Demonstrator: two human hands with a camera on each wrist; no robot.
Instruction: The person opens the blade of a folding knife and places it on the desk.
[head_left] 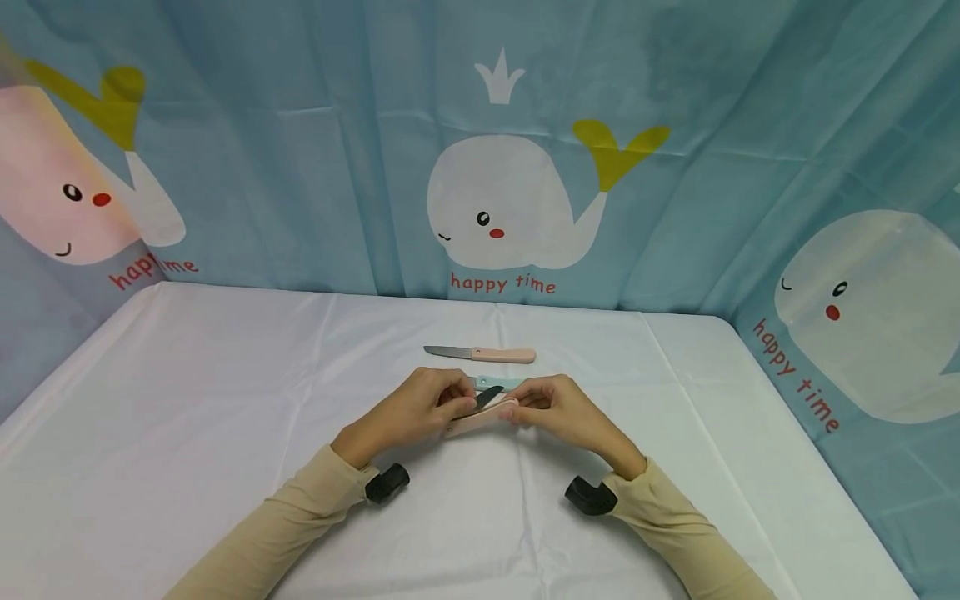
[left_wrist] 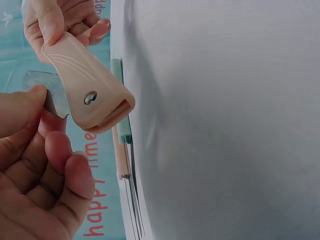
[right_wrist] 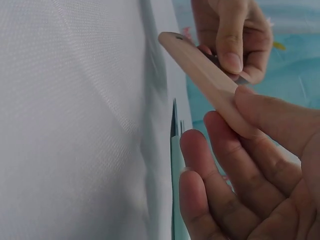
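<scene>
A folding knife with a pale pink handle is held up between the two hands, partly unfolded. The left hand pinches its metal blade between thumb and forefinger. At the handle's far end, the right hand grips between thumb and fingers, its other fingers loosely bent in the right wrist view. The pivot rivet and the slot in the handle's end face the left wrist camera. Just beyond the hands lies a knife with a mint green handle, partly hidden by them.
Farther back on the white tablecloth, another pink-handled knife lies unfolded, blade to the left. A blue curtain with whale prints stands behind the table and along both sides. Black wrist mounts hang below the sleeves.
</scene>
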